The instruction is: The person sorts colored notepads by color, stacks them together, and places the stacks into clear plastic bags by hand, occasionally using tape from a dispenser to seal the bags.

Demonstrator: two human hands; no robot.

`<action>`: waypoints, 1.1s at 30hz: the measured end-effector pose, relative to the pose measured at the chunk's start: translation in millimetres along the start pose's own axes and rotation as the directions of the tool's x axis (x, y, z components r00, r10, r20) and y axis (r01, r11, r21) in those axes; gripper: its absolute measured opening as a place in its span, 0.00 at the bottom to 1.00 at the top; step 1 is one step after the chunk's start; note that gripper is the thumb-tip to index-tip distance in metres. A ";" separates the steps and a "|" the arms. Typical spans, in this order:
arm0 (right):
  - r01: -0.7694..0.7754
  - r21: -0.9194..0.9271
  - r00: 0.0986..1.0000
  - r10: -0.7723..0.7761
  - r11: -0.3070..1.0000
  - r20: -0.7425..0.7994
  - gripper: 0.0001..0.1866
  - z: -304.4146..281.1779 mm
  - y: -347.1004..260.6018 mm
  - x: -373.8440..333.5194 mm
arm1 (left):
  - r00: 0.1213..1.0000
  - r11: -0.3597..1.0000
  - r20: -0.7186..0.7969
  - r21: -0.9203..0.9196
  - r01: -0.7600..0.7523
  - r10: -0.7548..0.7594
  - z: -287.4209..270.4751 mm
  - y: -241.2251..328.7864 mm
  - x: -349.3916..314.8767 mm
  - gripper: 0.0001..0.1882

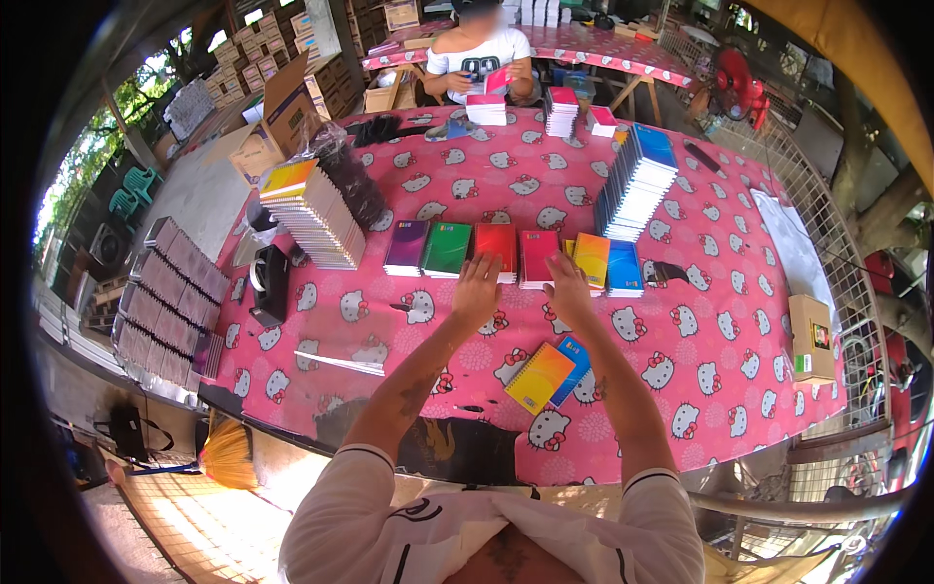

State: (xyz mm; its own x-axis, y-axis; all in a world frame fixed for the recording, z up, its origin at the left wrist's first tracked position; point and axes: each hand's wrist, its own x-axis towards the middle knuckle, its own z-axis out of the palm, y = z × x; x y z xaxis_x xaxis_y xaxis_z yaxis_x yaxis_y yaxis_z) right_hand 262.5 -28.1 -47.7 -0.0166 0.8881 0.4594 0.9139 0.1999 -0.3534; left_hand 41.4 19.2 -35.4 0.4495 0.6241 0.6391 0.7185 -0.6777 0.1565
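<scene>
A row of small spiral notebook stacks runs across the table: purple (407, 245), green (448, 247), red (494, 249), pink (538, 255), yellow (592, 258) and blue (625, 267). With fingers stretched out, my left hand (477, 290) lies against the near edge of the green and red stacks. My right hand (568, 282) rests, fingers extended, at the near right corner of the pink stack, beside the yellow one. Nearer to me, a loose yellow notebook (538, 380) partly covers a blue notebook (574, 368).
Tall notebook piles stand left (316, 216) and right (637, 185). A black tape dispenser (268, 284) sits by the left pile, a small brown box (811, 339) at the right edge. Across the pink-covered table (623, 428), another person (477, 54) handles notebooks. Bundled notebooks (167, 302) are stacked at left.
</scene>
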 end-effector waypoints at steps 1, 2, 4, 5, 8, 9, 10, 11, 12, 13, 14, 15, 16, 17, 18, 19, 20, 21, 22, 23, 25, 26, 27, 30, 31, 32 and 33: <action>0.016 -0.049 1.000 -0.015 0.999 0.015 0.24 6.9 7.6 3.0 | 0.994 0.990 -0.050 0.108 -0.092 0.098 6.8 -1.8 8.8 0.22; 0.036 -0.094 0.999 -0.033 0.995 0.029 0.23 16.7 16.9 8.1 | 0.995 0.994 0.053 0.066 -0.083 0.079 21.8 -10.7 10.2 0.22; 0.080 0.030 0.994 -0.082 0.996 0.074 0.23 30.8 17.9 15.2 | 0.967 1.000 0.253 0.021 -0.020 0.014 41.4 -44.1 -2.5 0.21; 0.090 0.069 0.991 -0.096 0.994 0.088 0.22 25.0 27.0 16.1 | 0.976 0.997 0.215 -0.082 -0.006 0.024 44.3 -44.3 2.4 0.19; -0.050 0.303 0.996 0.025 0.952 0.085 0.21 2.9 37.6 10.6 | 0.958 0.924 0.253 -0.318 0.212 -0.133 29.4 -33.8 13.5 0.15; -0.104 0.447 0.995 0.093 0.889 0.046 0.20 -4.5 37.2 11.9 | 0.958 0.923 0.242 -0.310 0.228 -0.155 26.1 -35.7 20.0 0.13; -0.195 0.452 0.979 0.199 0.871 0.038 0.18 -10.2 35.4 13.2 | 0.968 0.930 0.211 -0.311 0.196 -0.133 22.5 -36.9 24.7 0.13; -0.281 0.454 0.953 0.303 0.846 0.024 0.17 -21.3 32.1 16.4 | 0.979 0.935 0.175 -0.317 0.158 -0.106 19.5 -35.8 32.7 0.13; -0.357 0.468 0.918 0.397 0.809 0.014 0.15 -28.2 22.9 21.7 | 0.987 0.943 0.138 -0.308 0.123 -0.084 14.9 -40.3 36.5 0.12; -0.228 0.444 0.929 0.330 0.867 -0.167 0.14 -35.1 11.5 15.7 | 0.997 0.942 0.037 -0.327 0.077 -0.068 11.0 -42.7 38.2 0.12; -0.159 0.419 0.953 0.250 0.894 -0.171 0.13 -51.4 -10.6 5.0 | 0.994 0.938 -0.026 -0.335 0.088 -0.103 -0.6 -46.1 35.9 0.11; -0.096 0.383 0.968 0.176 0.919 -0.179 0.12 -73.2 -29.5 -12.9 | 0.988 0.930 -0.088 -0.357 0.090 -0.130 -14.7 -38.0 38.7 0.10; -0.043 0.319 0.969 0.118 0.947 -0.219 0.13 -88.6 -43.4 -42.5 | 0.977 0.915 -0.147 -0.394 0.086 -0.156 -23.9 -22.4 42.9 0.09; 0.015 0.257 0.968 0.050 0.966 -0.246 0.13 -91.6 -56.9 -78.0 | 0.975 0.890 -0.155 -0.450 0.073 -0.159 -30.1 -8.3 40.2 0.09; 0.015 0.157 0.995 0.000 0.988 -0.098 0.15 -75.1 -67.4 -139.1 | 0.976 0.857 -0.130 -0.509 0.085 -0.174 -32.1 10.2 21.5 0.09; 0.020 0.111 1.000 -0.018 0.994 -0.021 0.15 -70.3 -76.3 -164.1 | 0.976 0.824 -0.112 -0.559 0.094 -0.187 -37.0 21.5 6.0 0.09; 0.034 0.068 0.997 -0.038 0.997 0.060 0.16 -64.5 -86.1 -188.6 | 0.974 0.814 0.005 -0.549 0.191 -0.225 -42.2 24.2 4.8 0.09; 0.039 0.075 0.997 -0.044 0.996 0.063 0.16 -69.3 -95.1 -188.7 | 0.958 0.805 0.111 -0.522 0.282 -0.264 -47.6 17.5 16.0 0.08; 0.045 0.075 0.997 -0.050 0.996 0.064 0.17 -73.7 -98.9 -189.6 | 0.930 0.789 0.211 -0.493 0.367 -0.301 -48.4 10.7 28.1 0.08; -0.063 0.188 0.997 0.051 0.980 0.065 0.17 -67.0 -88.0 -192.3 | 0.947 0.804 0.118 -0.503 0.317 -0.300 -46.6 3.1 38.7 0.09; -0.268 0.427 0.963 0.257 0.864 0.086 0.18 -59.0 -68.4 -192.0 | 0.949 0.781 0.029 -0.560 0.276 -0.315 -51.7 -4.2 56.7 0.10; -0.366 0.533 0.924 0.365 0.762 0.113 0.18 -59.2 -61.4 -189.0 | 0.942 0.731 0.038 -0.620 0.284 -0.334 -63.9 4.7 69.6 0.10; -0.467 0.672 0.864 0.459 0.575 0.207 0.20 -62.2 -60.3 -180.5 | 0.932 0.681 0.040 -0.672 0.292 -0.361 -74.8 10.8 76.3 0.10; -0.476 0.875 0.738 0.498 -0.094 0.455 0.31 -66.8 -50.4 -131.7 | 0.966 0.741 -0.045 -0.651 0.165 -0.254 -80.8 29.5 69.1 0.11; -0.428 0.839 0.753 0.382 -0.335 0.537 0.34 -69.0 -46.1 -112.4 | 0.978 0.711 0.010 -0.685 0.160 -0.210 -82.4 43.8 62.4 0.11; -0.372 0.740 0.776 0.250 -0.561 0.580 0.37 -72.5 -45.8 -97.3 | 0.985 0.662 0.102 -0.730 0.169 -0.138 -79.2 56.6 44.4 0.11; -0.323 0.702 0.817 0.186 -0.635 0.545 0.38 -78.7 -51.4 -81.4 | 0.983 0.613 0.172 -0.771 0.175 -0.064 -78.2 69.0 27.2 0.11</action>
State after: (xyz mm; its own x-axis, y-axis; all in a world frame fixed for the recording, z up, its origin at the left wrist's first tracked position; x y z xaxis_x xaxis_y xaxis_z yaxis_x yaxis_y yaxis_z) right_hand 248.8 -143.2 -2.8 -0.0645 0.9888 -0.1346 -0.8594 -0.1236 -0.4961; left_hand 61.7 -41.0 51.7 0.4868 0.7240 0.4887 0.1096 -0.6057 0.7881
